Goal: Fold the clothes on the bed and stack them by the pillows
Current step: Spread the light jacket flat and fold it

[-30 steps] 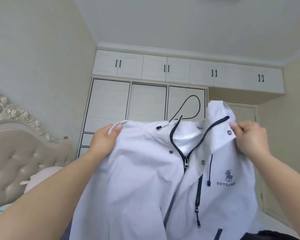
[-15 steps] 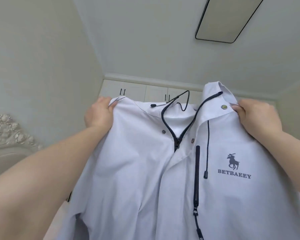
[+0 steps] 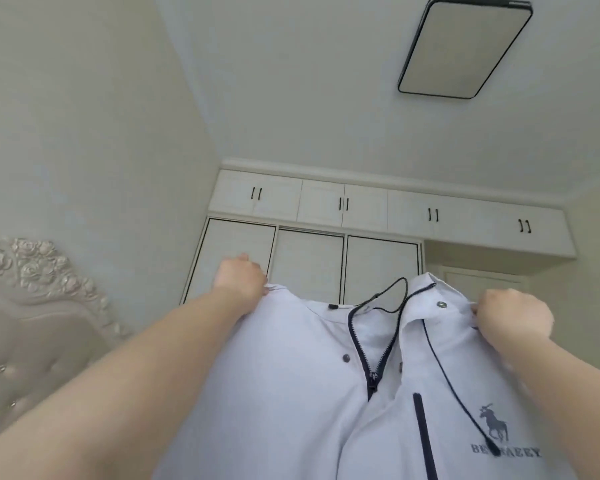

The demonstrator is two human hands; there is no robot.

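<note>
The white zip-front jacket with dark trim [image 3: 291, 393] hangs in the air between the hands, collar up, its long axis going down. The left hand [image 3: 240, 282] grips one shoulder; the right hand [image 3: 513, 318] grips the other shoulder.

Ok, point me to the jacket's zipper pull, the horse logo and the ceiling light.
zipper pull [image 3: 373, 378], head view, on the slider at the base of the open collar.
horse logo [image 3: 494, 423], head view, on the horse's body.
ceiling light [image 3: 465, 46], head view, panel centre.
</note>
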